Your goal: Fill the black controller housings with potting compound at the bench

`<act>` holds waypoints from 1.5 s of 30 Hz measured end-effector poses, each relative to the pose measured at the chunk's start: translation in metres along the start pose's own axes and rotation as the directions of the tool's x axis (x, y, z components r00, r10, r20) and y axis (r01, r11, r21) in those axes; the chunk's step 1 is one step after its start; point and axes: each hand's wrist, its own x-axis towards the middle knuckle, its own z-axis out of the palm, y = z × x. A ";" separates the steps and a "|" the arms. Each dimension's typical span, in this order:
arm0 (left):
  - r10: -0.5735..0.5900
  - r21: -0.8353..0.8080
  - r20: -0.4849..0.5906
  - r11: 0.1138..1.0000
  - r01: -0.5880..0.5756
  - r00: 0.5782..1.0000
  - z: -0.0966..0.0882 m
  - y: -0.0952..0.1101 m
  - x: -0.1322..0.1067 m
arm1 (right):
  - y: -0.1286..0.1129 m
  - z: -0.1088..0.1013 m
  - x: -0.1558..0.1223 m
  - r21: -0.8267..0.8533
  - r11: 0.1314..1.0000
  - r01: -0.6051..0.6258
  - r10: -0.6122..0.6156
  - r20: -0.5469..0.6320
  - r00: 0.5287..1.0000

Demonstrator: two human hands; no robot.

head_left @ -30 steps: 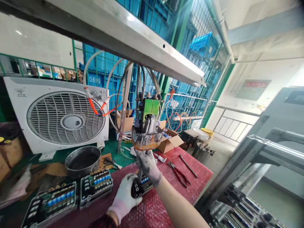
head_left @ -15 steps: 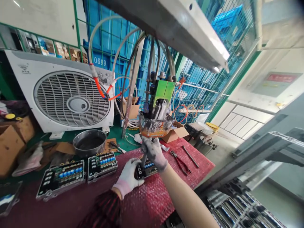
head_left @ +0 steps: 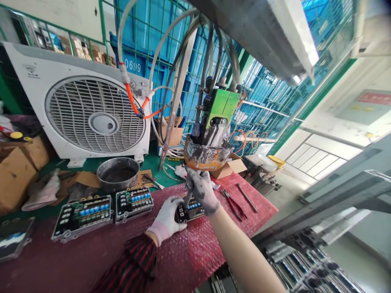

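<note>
My left hand (head_left: 166, 217), in a white glove with a pink cuff, grips the left end of a black-cased circuit board (head_left: 195, 214) with blue components. My right hand (head_left: 204, 190), in a stained glove, is closed around a grey dispensing nozzle (head_left: 188, 197) that points down over the board's left part. Just above that hand hangs a smeared orange-and-dark bowl (head_left: 207, 158), fixed under a green dispensing head (head_left: 222, 109) with several hoses. The board's upper part is partly hidden behind my right hand and the nozzle.
Two similar circuit boards, one nearer (head_left: 84, 217) and one beside it (head_left: 134, 204), lie to the left. Behind them are a metal basin (head_left: 117, 175) and a white box fan (head_left: 97, 118). Red-handled pliers (head_left: 234, 205) and a metal rod (head_left: 247, 198) lie right on red bubble wrap (head_left: 210, 254).
The camera view has shifted, so the dispensing head appears larger and further right. Both hands keep their hold, and the nozzle remains over the left part of the board.
</note>
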 end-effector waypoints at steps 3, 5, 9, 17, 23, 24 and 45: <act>-0.014 0.030 0.013 0.999 0.013 1.000 -0.002 0.004 -0.001 | 0.002 -0.003 0.001 -0.028 0.999 0.018 -0.018 0.015 1.000; -0.017 0.070 0.005 0.997 0.017 1.000 -0.001 0.004 -0.001 | 0.003 -0.002 0.001 -0.018 1.000 0.010 -0.010 -0.003 1.000; 0.011 0.103 -0.018 0.995 -0.009 1.000 -0.001 0.004 -0.002 | -0.002 0.001 0.001 0.029 0.999 -0.019 0.020 -0.030 0.999; -0.001 0.086 -0.023 0.996 0.003 1.000 -0.003 0.004 -0.001 | -0.007 0.005 -0.001 -0.015 0.999 -0.028 0.028 -0.035 0.999; 0.000 0.135 0.059 0.991 -0.008 0.998 -0.009 0.010 0.000 | 0.009 0.003 0.006 0.072 0.997 -0.041 0.047 -0.078 0.996; -0.013 0.154 0.072 0.988 0.002 0.997 -0.010 0.011 0.000 | 0.011 0.004 0.008 0.086 0.995 -0.047 0.054 -0.082 0.995; -0.081 0.227 0.073 0.972 0.063 0.994 -0.016 0.016 0.003 | 0.029 -0.003 0.022 0.028 0.996 0.081 -0.076 -0.135 0.988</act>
